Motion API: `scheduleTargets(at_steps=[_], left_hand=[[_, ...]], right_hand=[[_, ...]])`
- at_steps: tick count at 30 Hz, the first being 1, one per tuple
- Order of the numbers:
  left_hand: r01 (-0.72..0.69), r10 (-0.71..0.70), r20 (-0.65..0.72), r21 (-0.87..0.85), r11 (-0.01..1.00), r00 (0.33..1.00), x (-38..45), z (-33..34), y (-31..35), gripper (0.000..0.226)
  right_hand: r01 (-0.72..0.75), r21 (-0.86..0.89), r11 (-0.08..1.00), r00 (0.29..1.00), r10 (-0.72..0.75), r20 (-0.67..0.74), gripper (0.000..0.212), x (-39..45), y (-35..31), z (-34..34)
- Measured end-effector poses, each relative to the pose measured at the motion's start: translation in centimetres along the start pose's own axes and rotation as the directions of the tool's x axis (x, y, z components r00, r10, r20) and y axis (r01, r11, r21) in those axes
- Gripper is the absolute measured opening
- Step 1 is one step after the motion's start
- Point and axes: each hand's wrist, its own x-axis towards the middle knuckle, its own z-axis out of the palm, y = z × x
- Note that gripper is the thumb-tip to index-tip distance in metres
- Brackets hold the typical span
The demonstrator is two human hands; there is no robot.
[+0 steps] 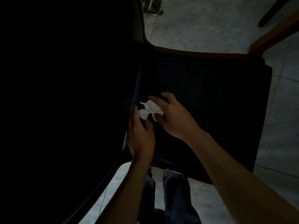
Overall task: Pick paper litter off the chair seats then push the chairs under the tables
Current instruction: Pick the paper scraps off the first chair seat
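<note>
Two crumpled white paper scraps lie on the dark chair seat (pixel 210 97) near its left side: a larger scrap (pixel 152 107) and a smaller scrap (pixel 143 114). My right hand (pixel 173 117) hovers over the larger scrap with fingers spread, thumb and forefinger either side of it. My left hand (pixel 140 136) reaches in from below, its fingertips touching the smaller scrap. Whether either hand grips paper is unclear. The scene is very dim.
A large black surface (pixel 64 94) fills the left half, likely the chair back or a tabletop edge. Grey tiled floor (pixel 210 26) lies beyond. A wooden leg (pixel 273 34) and a dark chair leg (pixel 271 13) stand at top right. My trouser legs (pixel 176 194) show below.
</note>
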Motion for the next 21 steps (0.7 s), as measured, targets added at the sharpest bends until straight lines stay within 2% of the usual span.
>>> scheduleTargets(at_steps=[4, 7, 12, 14, 18, 21], left_hand=[[-0.043, 0.044, 0.017, -0.038, 0.998, 0.999, 0.8, 0.4, 0.2, 0.050], [-0.070, 0.070, -0.001, -0.058, 0.996, 0.998, 1.2, 0.9, 0.3, 0.039], [-0.014, 0.015, 0.020, -0.025, 1.000, 1.000, 1.7, 1.5, 0.2, 0.025], [-0.034, 0.035, 0.021, -0.015, 0.999, 0.999, 1.9, 1.7, 0.2, 0.018], [-0.074, 0.073, 0.026, 0.021, 0.997, 0.997, 2.4, 1.9, 0.4, 0.017], [-0.045, 0.045, 0.018, -0.004, 0.999, 0.999, 2.6, 2.1, 0.4, 0.017]], right_hand=[[0.056, -0.078, 0.995, 0.996, -0.050, 0.070, 0.067, 1.1, 0.3, 0.3], [0.083, -0.111, 0.990, 0.992, -0.071, 0.102, 0.060, 1.6, 0.7, 0.4], [0.132, -0.156, 0.979, 0.991, -0.131, 0.020, 0.032, 1.6, 1.3, 0.4], [0.136, -0.167, 0.976, 0.990, -0.140, -0.016, 0.023, 1.6, 1.8, 0.6], [0.089, -0.068, 0.994, 0.989, -0.096, -0.110, 0.018, 1.4, 2.7, 1.0], [0.016, 0.034, 0.999, 0.985, -0.010, -0.175, 0.013, 1.2, 2.8, 1.0]])
